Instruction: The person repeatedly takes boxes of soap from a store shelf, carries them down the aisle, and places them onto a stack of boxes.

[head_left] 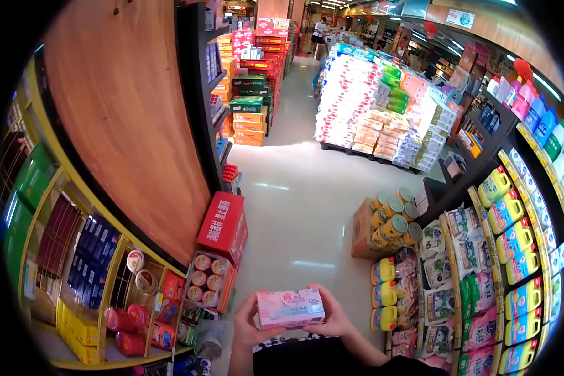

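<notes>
A small pink and white box (291,308) with printed lettering is held level in front of my body, low in the middle of the head view. My left hand (247,321) grips its left end, with the thumb along the near edge. Around the right end are the fingers of my right hand (333,313). Below the box, dark clothing and a strip of checked pattern show. Close by on the left, a clear plastic bag (212,338) hangs near my left forearm.
Left: a yellow-edged shelf (109,269), a red carton (222,227) and a tray of round tubs (207,280). Right: a carton of cans (362,233) and shelves with yellow bottles (515,241). Ahead, stacked packs (351,94) stand beyond the aisle floor (294,207); a distant person (319,30) stands behind.
</notes>
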Available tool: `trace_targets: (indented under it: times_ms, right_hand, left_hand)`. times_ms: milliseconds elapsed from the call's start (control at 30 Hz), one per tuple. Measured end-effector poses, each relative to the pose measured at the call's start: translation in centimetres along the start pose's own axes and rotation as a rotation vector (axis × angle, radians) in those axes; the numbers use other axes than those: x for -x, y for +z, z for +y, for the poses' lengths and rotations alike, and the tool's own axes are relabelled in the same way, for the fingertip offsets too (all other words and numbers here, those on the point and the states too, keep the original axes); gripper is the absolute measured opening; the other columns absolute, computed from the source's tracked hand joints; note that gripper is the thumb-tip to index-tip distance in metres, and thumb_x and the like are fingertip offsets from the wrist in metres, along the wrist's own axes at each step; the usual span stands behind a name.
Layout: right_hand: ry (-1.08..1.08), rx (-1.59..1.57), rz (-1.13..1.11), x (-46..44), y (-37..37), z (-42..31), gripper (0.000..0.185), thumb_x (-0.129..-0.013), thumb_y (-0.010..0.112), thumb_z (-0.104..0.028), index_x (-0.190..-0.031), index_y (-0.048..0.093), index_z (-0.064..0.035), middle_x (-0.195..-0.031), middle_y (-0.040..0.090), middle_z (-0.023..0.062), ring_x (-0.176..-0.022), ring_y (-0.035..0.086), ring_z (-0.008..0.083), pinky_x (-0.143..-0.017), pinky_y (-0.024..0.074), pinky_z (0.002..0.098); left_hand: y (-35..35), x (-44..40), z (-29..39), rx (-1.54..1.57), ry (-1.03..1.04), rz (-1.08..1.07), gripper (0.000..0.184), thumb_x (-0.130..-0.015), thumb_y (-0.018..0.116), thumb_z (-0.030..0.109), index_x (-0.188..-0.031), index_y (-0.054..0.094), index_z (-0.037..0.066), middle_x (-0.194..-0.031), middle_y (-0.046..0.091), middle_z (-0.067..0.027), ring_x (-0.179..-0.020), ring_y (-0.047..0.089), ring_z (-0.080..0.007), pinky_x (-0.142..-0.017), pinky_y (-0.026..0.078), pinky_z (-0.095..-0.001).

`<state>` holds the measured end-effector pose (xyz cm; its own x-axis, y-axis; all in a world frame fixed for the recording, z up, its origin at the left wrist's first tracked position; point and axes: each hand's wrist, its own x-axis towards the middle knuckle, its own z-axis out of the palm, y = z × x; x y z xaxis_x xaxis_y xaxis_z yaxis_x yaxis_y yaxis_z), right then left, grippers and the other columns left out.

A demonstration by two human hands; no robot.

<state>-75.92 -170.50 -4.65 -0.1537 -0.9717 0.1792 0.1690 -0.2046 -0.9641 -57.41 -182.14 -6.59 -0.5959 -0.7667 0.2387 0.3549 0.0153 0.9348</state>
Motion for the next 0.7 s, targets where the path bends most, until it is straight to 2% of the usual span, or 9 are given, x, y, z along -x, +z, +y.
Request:
trace_targets:
  times_ms: [100,200,333,400,533,600,700]
  right_hand:
    - [-0.004,-0.04,0.028,-2.4,-2.4,0.4,0.093,-0.065,0.083,0.0,-0.14,0.029,-0.0014,-0.128,0.047,0.0086,-0.121,0.045,0.0172,-0.102,0.0356,0.0332]
    - [-0.05,-0.028,0.009,-5.3,-5.8,1.2,0.085,-0.069,0.079,0.001,-0.14,0.031,-0.0023,-0.129,0.047,0.0078,-0.124,0.042,0.0179,-0.106,0.03,0.0355]
    - [-0.058,-0.042,0.083,-8.5,-11.1,2.0,0.087,-0.069,0.08,0.001,-0.141,0.031,-0.0022,-0.131,0.047,0.008,-0.125,0.041,0.0174,-0.107,0.0292,0.0346]
    - [-0.086,-0.065,0.095,-10.8,-14.4,1.3,0.089,-0.068,0.08,0.0,-0.142,0.03,-0.0021,-0.131,0.047,0.0082,-0.126,0.041,0.0169,-0.108,0.0287,0.0342]
    - [-0.146,0.007,0.084,-16.3,-20.7,-0.5,0.088,-0.071,0.08,-0.005,-0.143,0.03,-0.003,-0.131,0.048,0.0084,-0.124,0.044,0.0171,-0.107,0.0314,0.0342]
    - [-0.125,0.039,0.101,-18.6,-23.4,-1.0,0.087,-0.072,0.08,-0.006,-0.144,0.03,-0.0037,-0.13,0.049,0.0085,-0.123,0.045,0.0172,-0.107,0.0324,0.0342]
    - [-0.123,0.053,0.107,-21.5,-27.4,-0.8,0.088,-0.072,0.08,-0.007,-0.144,0.03,-0.0044,-0.128,0.05,0.0085,-0.122,0.046,0.0173,-0.106,0.0331,0.0336]
  left_hand:
    - [0.2,-3.6,-1.4,-0.012,0.013,-0.031,0.074,-0.055,0.089,0.014,-0.116,0.053,-0.006,-0.109,0.055,-0.0097,-0.102,0.058,-0.0195,-0.086,0.049,-0.0315]
    - [1.4,-8.0,-2.4,-0.022,0.032,-0.042,0.073,-0.055,0.089,0.013,-0.115,0.054,-0.006,-0.109,0.055,-0.0098,-0.103,0.057,-0.0195,-0.086,0.048,-0.0315]
    - [3.7,-14.2,-4.9,-0.095,0.041,-0.065,0.07,-0.057,0.088,0.009,-0.115,0.052,-0.005,-0.108,0.055,-0.0094,-0.103,0.057,-0.0192,-0.088,0.048,-0.032]
    - [6.5,-17.9,-4.1,0.036,-0.019,-0.084,0.068,-0.058,0.087,0.006,-0.115,0.051,-0.005,-0.109,0.055,-0.0092,-0.104,0.057,-0.0188,-0.089,0.047,-0.0322]
    - [9.9,-25.6,-4.7,0.069,-0.051,-0.123,0.068,-0.061,0.085,0.003,-0.116,0.047,-0.004,-0.111,0.055,-0.0095,-0.104,0.056,-0.0183,-0.09,0.047,-0.033]
    - [11.0,-28.7,-6.1,0.028,0.001,-0.132,0.069,-0.06,0.086,0.003,-0.117,0.046,-0.004,-0.11,0.054,-0.0093,-0.104,0.056,-0.0186,-0.09,0.048,-0.0336]
    - [12.9,-32.4,-8.2,0.035,0.004,-0.08,0.069,-0.06,0.087,0.004,-0.116,0.047,-0.004,-0.108,0.054,-0.0083,-0.105,0.056,-0.0191,-0.089,0.048,-0.0339]
